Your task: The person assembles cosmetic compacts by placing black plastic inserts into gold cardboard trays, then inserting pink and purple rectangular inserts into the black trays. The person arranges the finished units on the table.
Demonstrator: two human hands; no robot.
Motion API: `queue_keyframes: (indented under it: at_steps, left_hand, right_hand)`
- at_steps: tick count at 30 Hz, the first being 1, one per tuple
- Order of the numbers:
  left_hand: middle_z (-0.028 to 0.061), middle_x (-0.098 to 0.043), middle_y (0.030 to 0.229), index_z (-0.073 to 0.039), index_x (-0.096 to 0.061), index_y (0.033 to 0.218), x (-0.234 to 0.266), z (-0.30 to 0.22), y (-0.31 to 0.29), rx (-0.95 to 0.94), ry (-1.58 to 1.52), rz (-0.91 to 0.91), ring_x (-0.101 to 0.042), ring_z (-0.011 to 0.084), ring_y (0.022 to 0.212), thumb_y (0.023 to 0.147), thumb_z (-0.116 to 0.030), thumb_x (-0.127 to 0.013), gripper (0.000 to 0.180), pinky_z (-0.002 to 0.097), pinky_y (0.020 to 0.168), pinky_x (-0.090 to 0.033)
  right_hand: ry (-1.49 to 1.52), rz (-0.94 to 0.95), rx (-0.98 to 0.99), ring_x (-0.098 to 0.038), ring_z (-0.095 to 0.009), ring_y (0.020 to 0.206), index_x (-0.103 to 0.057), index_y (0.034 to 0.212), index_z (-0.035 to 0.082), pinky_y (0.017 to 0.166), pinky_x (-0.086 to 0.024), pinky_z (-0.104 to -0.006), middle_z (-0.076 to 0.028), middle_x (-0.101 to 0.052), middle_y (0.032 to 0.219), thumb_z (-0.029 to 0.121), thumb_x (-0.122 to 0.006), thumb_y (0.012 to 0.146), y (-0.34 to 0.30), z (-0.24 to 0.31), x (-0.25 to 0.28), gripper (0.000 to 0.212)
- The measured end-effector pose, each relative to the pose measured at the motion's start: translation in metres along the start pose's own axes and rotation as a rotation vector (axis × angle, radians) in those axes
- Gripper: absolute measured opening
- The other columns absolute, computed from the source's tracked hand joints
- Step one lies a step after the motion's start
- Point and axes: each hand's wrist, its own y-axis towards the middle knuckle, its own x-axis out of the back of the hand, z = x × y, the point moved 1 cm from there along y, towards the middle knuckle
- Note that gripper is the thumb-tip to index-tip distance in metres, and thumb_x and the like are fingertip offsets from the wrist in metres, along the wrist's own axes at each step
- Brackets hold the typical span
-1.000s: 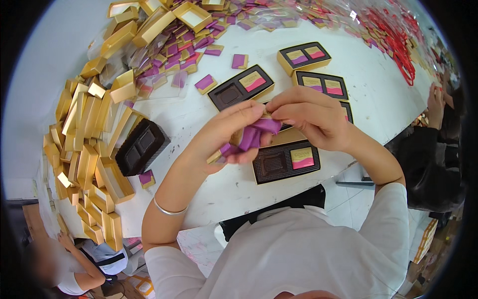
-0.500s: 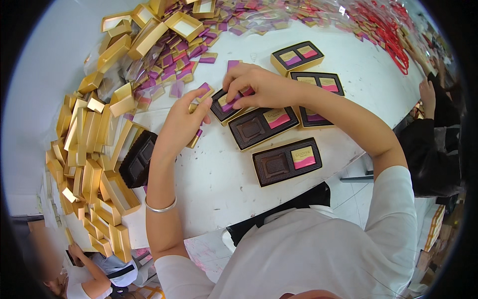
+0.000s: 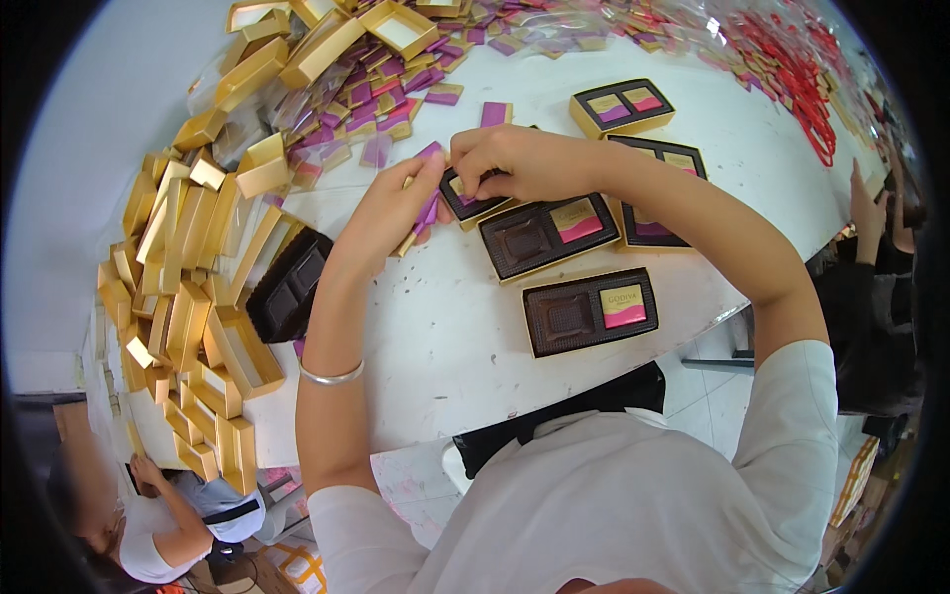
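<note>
A white table (image 3: 426, 366) fills most of the view beside a pale wall (image 3: 74, 188). A co-worker (image 3: 163, 525) sits at the lower left, and another person in black (image 3: 851, 327) is at the right edge. Along the table's left side lies a pile of gold boxes (image 3: 188, 327); beyond it spreads a heap of purple, pink and gold pieces (image 3: 396, 94), with red ribbons (image 3: 811, 114) at the far right.

6 gold boxes with black inserts stand mid-table. The nearest box (image 3: 567, 319) and the middle box (image 3: 515, 241) each hold 1 pink-and-gold piece, on the right; the farthest box (image 3: 635, 126) holds 2. The right forearm crosses above 2 others. A loose black tray (image 3: 289, 287) leans by the pile.

The left hand (image 3: 384, 213) is closed around several purple-and-gold pieces (image 3: 427, 210), just beside the small box (image 3: 483, 209). The right hand (image 3: 507, 163) bends its fingers over 1 piece (image 3: 467, 199) in that box; I cannot tell whether they grip it.
</note>
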Motion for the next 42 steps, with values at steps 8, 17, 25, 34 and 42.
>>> queue_keyframes:
  at_steps: [8,17,25,34,42]
  left_hand:
    - [0.0084,-0.057,0.066,-0.002,-0.044,0.127,0.005,-0.025,-0.024,-0.073,-0.446,0.197,-0.043,0.0071,0.040,0.086,-0.073,-0.020,0.086,0.0185,0.033,-0.025]
    - [0.0046,-0.057,0.079,-0.004,-0.049,0.121,-0.020,-0.032,-0.033,0.008,-0.514,0.246,-0.051,0.0097,0.045,0.083,-0.077,-0.019,0.088,0.0162,0.030,-0.031]
    - [0.0089,-0.058,0.078,-0.001,-0.046,0.127,-0.010,-0.019,-0.023,0.047,-0.584,0.492,-0.054,0.0142,0.047,0.086,-0.074,-0.021,0.087,0.0158,0.029,-0.030]
    - [0.0131,-0.063,0.084,0.001,-0.055,0.113,0.012,-0.019,-0.022,-0.138,-0.695,0.287,-0.042,0.0041,0.043,0.094,-0.026,-0.050,0.033,0.0139,0.031,-0.024]
    - [0.0093,-0.056,0.086,0.000,-0.048,0.122,0.009,-0.025,-0.028,-0.158,-0.678,0.258,-0.035,0.0019,0.041,0.098,-0.024,-0.041,0.035,0.0128,0.032,-0.024]
  right_hand:
    - [0.039,-0.378,0.023,-0.057,-0.026,0.093,-0.061,0.101,0.004,0.079,-0.046,-0.0366,-0.011,-0.057,0.100,0.007,-0.065,0.078,-0.010,0.056,0.013,0.023]
    - [-0.365,-0.324,0.082,-0.056,-0.033,0.101,-0.059,0.108,0.001,0.086,-0.047,-0.0387,-0.014,-0.054,0.117,0.005,-0.070,0.072,-0.024,0.084,-0.012,0.038]
    - [-0.848,-0.490,0.404,-0.057,-0.024,0.094,-0.060,0.079,0.001,0.077,-0.049,-0.0337,-0.008,-0.056,0.095,0.007,-0.064,0.062,-0.034,0.076,-0.022,0.019]
    - [-0.459,-0.342,0.096,-0.058,-0.026,0.080,-0.062,0.084,0.003,0.064,-0.047,-0.0330,-0.007,-0.061,0.090,0.008,-0.073,0.072,-0.070,0.065,-0.018,0.017]
    - [0.168,-0.090,-0.477,-0.055,-0.012,0.061,-0.062,0.075,0.001,0.060,-0.044,-0.0287,-0.004,-0.060,0.067,0.003,-0.070,0.074,-0.048,0.058,-0.014,0.009]
